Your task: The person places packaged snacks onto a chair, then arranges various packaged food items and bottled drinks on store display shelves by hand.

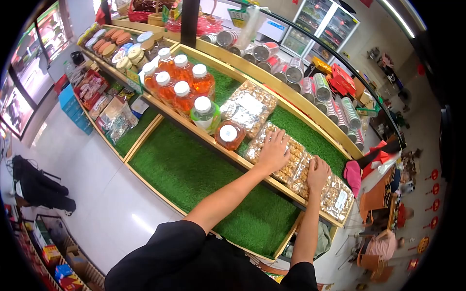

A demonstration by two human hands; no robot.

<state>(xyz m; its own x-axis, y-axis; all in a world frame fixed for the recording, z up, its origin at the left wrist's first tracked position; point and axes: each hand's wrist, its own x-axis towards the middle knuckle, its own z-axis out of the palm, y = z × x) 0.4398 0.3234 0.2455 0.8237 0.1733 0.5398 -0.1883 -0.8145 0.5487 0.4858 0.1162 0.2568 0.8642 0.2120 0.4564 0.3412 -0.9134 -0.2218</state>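
My left hand [275,154] lies with fingers stretched out on a clear bag of brown, nut-like snacks [256,148] on the upper shelf. Close by on the right, my right hand [318,173] rests on a neighbouring snack bag [300,182], its fingers slightly bent and apart. Another snack bag [338,198] with a white label lies at the shelf's right end. Left of my hands, a stack of larger labelled bags [248,107] sits on green turf. An orange bottle [229,135] with a white cap stands near my left hand.
Several orange bottles [182,94] and a green-labelled bottle [205,114] stand farther left. Cans [294,72] line the back ledge behind a dark rail. Jars [138,56] fill the far-left end. A lower turf shelf [194,155] spans the front. A seated person [381,245] is at right.
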